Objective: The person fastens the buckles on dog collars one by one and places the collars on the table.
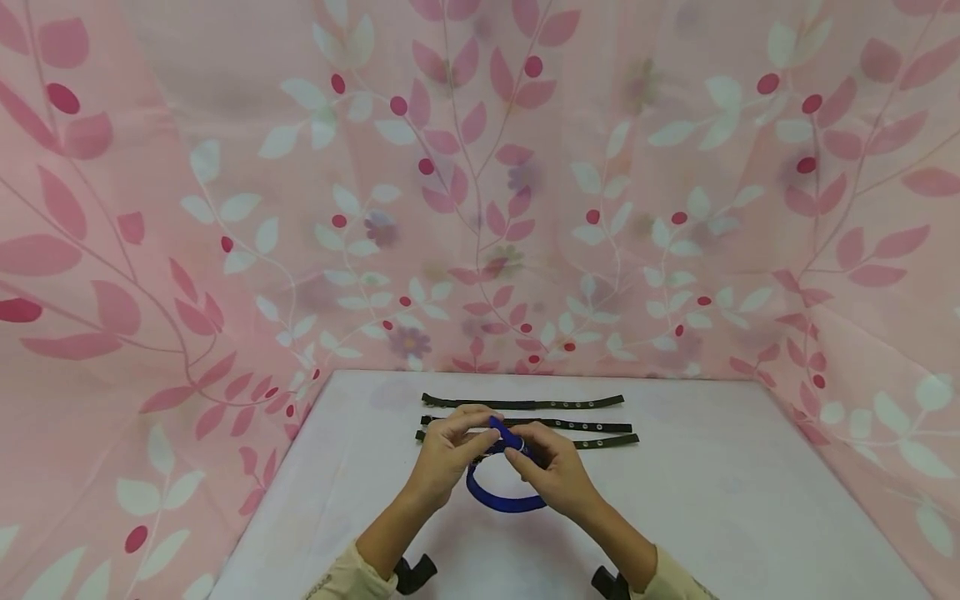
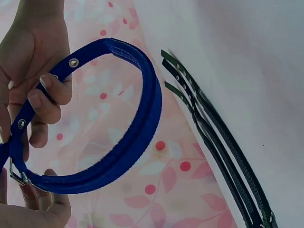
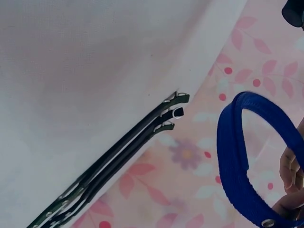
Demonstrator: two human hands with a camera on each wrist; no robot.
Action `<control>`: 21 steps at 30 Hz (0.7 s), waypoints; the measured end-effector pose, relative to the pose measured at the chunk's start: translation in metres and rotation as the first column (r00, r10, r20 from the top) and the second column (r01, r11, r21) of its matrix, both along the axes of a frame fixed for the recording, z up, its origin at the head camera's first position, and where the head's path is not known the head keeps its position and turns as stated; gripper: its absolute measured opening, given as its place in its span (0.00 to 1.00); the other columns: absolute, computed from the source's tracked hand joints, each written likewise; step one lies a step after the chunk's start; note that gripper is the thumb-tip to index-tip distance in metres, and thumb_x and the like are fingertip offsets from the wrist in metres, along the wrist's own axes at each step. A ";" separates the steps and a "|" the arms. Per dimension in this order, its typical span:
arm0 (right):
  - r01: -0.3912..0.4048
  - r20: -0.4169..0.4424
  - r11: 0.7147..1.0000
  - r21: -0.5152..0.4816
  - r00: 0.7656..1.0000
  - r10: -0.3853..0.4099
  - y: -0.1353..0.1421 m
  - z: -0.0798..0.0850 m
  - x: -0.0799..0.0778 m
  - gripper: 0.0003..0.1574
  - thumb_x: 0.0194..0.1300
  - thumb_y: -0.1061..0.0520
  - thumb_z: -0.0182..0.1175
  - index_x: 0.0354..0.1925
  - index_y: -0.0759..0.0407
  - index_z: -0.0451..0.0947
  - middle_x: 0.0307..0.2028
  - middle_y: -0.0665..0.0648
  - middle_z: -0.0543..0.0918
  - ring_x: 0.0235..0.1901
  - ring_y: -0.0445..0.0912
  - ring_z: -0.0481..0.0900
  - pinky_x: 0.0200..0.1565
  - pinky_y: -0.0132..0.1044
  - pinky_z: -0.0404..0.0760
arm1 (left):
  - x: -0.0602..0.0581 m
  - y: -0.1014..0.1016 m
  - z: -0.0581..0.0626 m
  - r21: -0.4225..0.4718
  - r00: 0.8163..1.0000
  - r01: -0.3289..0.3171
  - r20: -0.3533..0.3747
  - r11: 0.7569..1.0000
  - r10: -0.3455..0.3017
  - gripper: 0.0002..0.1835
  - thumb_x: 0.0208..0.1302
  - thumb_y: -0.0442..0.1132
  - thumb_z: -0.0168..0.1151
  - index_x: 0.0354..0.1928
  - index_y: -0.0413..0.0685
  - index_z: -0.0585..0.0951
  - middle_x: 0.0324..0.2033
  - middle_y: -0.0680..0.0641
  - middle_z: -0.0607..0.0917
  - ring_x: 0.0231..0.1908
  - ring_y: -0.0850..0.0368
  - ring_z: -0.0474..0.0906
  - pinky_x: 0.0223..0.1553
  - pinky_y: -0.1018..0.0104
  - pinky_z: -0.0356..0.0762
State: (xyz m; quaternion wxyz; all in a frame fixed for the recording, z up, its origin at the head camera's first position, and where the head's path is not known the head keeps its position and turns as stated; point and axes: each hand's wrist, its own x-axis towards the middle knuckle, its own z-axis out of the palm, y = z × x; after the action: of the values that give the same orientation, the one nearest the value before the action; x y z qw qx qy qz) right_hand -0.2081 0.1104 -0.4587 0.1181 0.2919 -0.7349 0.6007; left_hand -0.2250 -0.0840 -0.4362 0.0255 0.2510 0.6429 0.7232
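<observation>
A blue collar (image 1: 506, 503) hangs in a closed loop between both hands, above the white table. My left hand (image 1: 448, 457) pinches the upper strap part of the collar between thumb and fingers. On the other side my right hand (image 1: 558, 473) grips the collar close to its metal fitting. The left wrist view shows the metal buckle (image 2: 18, 175) with the strap running by it, and metal-rimmed eyelets (image 2: 73, 62) along the band. In the right wrist view the wide blue band (image 3: 228, 152) shows, with most of the hand cut off by the frame edge.
Beyond the hands, three dark collars lie side by side on the white table (image 1: 712, 500): a green one (image 1: 517, 405) at the back, a black one (image 1: 600, 427), and another green one (image 1: 615, 442) nearest. Pink floral cloth (image 1: 480, 208) surrounds the table's back and sides.
</observation>
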 end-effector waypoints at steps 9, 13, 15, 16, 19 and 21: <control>0.043 -0.040 0.999 -0.002 0.998 -0.043 -0.002 0.001 -0.003 0.12 0.65 0.65 0.64 0.47 0.59 0.83 0.34 0.56 0.80 0.23 0.37 0.73 0.21 0.31 0.77 | -0.002 -0.003 0.001 0.022 1.000 -0.007 -0.010 1.000 0.007 0.17 0.68 0.35 0.62 0.54 0.30 0.81 0.50 0.32 0.83 0.45 0.60 0.84 0.52 0.65 0.82; 0.091 -0.001 0.996 0.020 0.996 -0.091 -0.004 0.003 -0.001 0.09 0.63 0.65 0.67 0.43 0.59 0.85 0.31 0.55 0.80 0.23 0.34 0.70 0.21 0.29 0.74 | -0.004 -0.003 0.000 0.027 1.000 -0.028 0.015 0.999 0.028 0.18 0.68 0.36 0.63 0.54 0.31 0.81 0.49 0.37 0.86 0.49 0.57 0.85 0.53 0.65 0.82; 0.098 0.012 0.995 0.025 0.995 -0.098 -0.005 0.007 0.002 0.08 0.62 0.66 0.67 0.42 0.61 0.85 0.29 0.56 0.80 0.22 0.34 0.69 0.21 0.29 0.74 | -0.005 -0.004 0.000 0.027 0.999 -0.041 0.033 0.999 0.040 0.18 0.68 0.38 0.63 0.54 0.32 0.81 0.48 0.41 0.87 0.51 0.55 0.84 0.54 0.64 0.81; 0.099 0.014 0.995 0.026 0.995 -0.099 -0.006 0.010 0.005 0.08 0.62 0.66 0.67 0.41 0.63 0.84 0.28 0.57 0.80 0.22 0.34 0.70 0.20 0.29 0.75 | -0.005 -0.004 -0.001 0.028 0.998 -0.048 0.040 0.998 0.047 0.19 0.68 0.38 0.63 0.54 0.32 0.81 0.47 0.43 0.88 0.51 0.54 0.84 0.55 0.64 0.80; 0.099 0.015 0.995 0.027 0.995 -0.099 -0.007 0.020 0.011 0.08 0.62 0.68 0.65 0.41 0.67 0.83 0.26 0.59 0.80 0.21 0.34 0.72 0.20 0.31 0.77 | -0.007 -0.007 0.000 0.048 0.995 -0.075 0.069 0.996 0.072 0.20 0.68 0.40 0.64 0.54 0.32 0.81 0.45 0.46 0.89 0.51 0.53 0.84 0.57 0.64 0.79; 0.096 0.030 0.995 0.025 0.995 -0.097 -0.007 0.025 0.015 0.07 0.62 0.67 0.65 0.41 0.67 0.83 0.24 0.59 0.79 0.20 0.34 0.73 0.20 0.31 0.78 | -0.008 -0.010 0.002 0.079 0.994 -0.083 0.081 0.993 0.076 0.21 0.68 0.40 0.63 0.55 0.30 0.80 0.45 0.44 0.89 0.50 0.52 0.85 0.58 0.62 0.79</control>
State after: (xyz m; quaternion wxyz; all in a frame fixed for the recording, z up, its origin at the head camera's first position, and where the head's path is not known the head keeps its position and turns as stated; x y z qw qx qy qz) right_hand -0.1935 0.1034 -0.4335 0.1321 0.2481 -0.7570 0.5899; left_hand -0.2334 -0.0935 -0.4346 0.0113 0.1976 0.6205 0.7588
